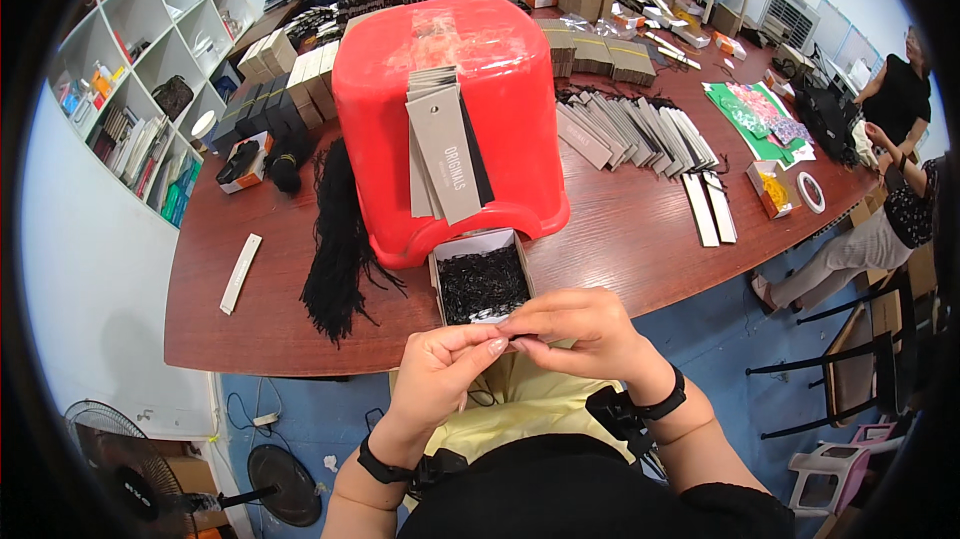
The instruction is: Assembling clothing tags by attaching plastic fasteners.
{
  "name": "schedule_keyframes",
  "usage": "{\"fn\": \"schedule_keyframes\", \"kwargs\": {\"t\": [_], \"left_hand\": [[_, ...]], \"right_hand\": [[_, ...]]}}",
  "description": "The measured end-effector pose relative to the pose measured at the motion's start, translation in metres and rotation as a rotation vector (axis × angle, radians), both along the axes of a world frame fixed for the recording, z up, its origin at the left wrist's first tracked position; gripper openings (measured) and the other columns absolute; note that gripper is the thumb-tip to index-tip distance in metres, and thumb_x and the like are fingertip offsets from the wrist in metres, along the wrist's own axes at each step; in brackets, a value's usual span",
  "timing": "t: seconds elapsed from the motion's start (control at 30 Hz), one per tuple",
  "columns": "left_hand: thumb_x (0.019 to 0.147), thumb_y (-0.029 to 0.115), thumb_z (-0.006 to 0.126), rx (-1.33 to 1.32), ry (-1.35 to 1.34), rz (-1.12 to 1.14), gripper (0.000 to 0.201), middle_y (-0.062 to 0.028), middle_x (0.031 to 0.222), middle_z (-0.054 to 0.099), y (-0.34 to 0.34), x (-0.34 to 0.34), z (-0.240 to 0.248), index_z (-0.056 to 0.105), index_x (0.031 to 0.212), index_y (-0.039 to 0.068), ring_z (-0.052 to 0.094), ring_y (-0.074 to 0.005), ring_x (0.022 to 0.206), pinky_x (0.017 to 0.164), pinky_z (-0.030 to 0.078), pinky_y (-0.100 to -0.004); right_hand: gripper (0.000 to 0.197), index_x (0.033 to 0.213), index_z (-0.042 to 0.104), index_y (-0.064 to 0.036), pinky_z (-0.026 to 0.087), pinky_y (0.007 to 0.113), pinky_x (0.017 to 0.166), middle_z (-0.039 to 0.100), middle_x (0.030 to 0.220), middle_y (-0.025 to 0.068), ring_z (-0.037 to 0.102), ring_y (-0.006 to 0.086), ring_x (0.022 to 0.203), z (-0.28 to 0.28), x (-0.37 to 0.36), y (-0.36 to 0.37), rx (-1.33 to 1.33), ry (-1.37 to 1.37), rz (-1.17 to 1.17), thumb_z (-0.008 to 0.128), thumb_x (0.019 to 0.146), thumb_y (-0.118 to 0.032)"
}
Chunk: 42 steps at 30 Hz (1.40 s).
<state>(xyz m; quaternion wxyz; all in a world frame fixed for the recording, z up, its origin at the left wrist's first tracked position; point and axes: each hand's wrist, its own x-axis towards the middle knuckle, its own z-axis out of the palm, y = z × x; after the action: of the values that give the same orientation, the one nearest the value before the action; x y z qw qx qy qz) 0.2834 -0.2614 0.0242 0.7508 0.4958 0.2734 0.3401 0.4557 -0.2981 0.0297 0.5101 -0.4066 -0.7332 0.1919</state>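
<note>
Just past the table's near edge, my left hand (445, 364) and my right hand (590, 334) meet with fingers pinched together. Between the fingertips shows a small black piece (517, 337), perhaps cord; its exact kind is too small to make out. Right beyond my hands is an open white box (436, 289) holding many small black strips or loops (485, 284). Behind it stands a red plastic stool (445, 34). Grey hang tags (447, 154) are fanned against the stool's near side. A thick bundle of black cords (338, 259) lies to the left of the stool.
The reddish-brown table (630, 229) carries rows of grey tags (640, 129) at right and stacked tags (590, 54) farther back. One pale tag (240, 274) lies at left. A small box of yellow pieces (772, 189) sits near the right edge. Other people work across the table.
</note>
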Motion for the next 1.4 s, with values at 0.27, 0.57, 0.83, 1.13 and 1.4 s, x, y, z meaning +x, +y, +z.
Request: {"fn": "schedule_keyframes", "kwargs": {"t": [0.27, 0.57, 0.83, 1.13, 1.4], "left_hand": [[0.083, 0.007, 0.051, -0.022, 0.117, -0.117, 0.021, -0.0031, 0.082, 0.061, -0.001, 0.0, 0.007, 0.058, 0.101, -0.003, 0.047, -0.0004, 0.057, 0.043, 0.034, -0.0142], [0.078, 0.006, 0.057, 0.508, 0.421, -0.107, 0.03, -0.0006, 0.052, 0.053, -0.007, -0.002, 0.007, 0.055, 0.108, 0.004, 0.039, 0.0, 0.046, 0.043, 0.032, -0.0176], [0.074, 0.007, 0.061, 0.696, 0.459, 0.137, 0.007, -0.004, 0.051, 0.052, -0.005, -0.021, 0.006, 0.064, 0.078, 0.002, 0.042, -0.006, 0.04, 0.041, 0.034, -0.0214], [0.073, 0.01, 0.063, 0.804, 0.47, 0.059, 0.009, -0.0079, 0.063, 0.059, 0.002, -0.021, 0.012, 0.064, 0.08, 0.004, 0.056, -0.0163, 0.052, 0.048, 0.042, -0.0248], [0.073, 0.015, 0.06, 1.061, 0.469, -0.018, 0.012, -0.0078, 0.067, 0.06, 0.011, 0.012, 0.018, 0.063, 0.082, 0.007, 0.058, -0.0228, 0.057, 0.05, 0.045, -0.0301]], "right_hand": [[0.02, 0.087, 0.062, -0.0037, 0.049, 0.026, 0.056, 0.062, 0.074, 0.0084, 0.061, 0.0174, 0.062, 0.009, 0.003, -0.007, -0.063, -0.126, -0.089, 0.062, 0.067, -0.004], [0.014, 0.089, 0.059, 0.003, 0.048, 0.021, 0.063, 0.061, 0.079, 0.0065, 0.059, 0.0097, 0.07, 0.0, 0.013, -0.013, -0.841, 0.563, 0.143, 0.055, 0.076, -0.001], [0.009, 0.08, 0.059, 0.0013, 0.047, 0.021, 0.062, 0.061, 0.075, 0.0052, 0.058, 0.0086, 0.068, -0.002, 0.019, -0.02, -0.761, 0.498, 0.171, 0.055, 0.072, 0.003], [0.014, 0.085, 0.059, 0.0022, 0.046, 0.022, 0.066, 0.057, 0.087, 0.009, 0.057, 0.0127, 0.076, -0.008, 0.038, -0.021, -0.709, 0.393, 0.199, 0.058, 0.071, 0.001], [0.044, 0.117, 0.042, -0.002, 0.04, 0.028, 0.082, 0.052, 0.104, 0.0096, 0.049, 0.0156, 0.1, -0.001, 0.005, -0.007, -0.626, 0.384, 0.334, 0.058, 0.081, -0.021]]}}
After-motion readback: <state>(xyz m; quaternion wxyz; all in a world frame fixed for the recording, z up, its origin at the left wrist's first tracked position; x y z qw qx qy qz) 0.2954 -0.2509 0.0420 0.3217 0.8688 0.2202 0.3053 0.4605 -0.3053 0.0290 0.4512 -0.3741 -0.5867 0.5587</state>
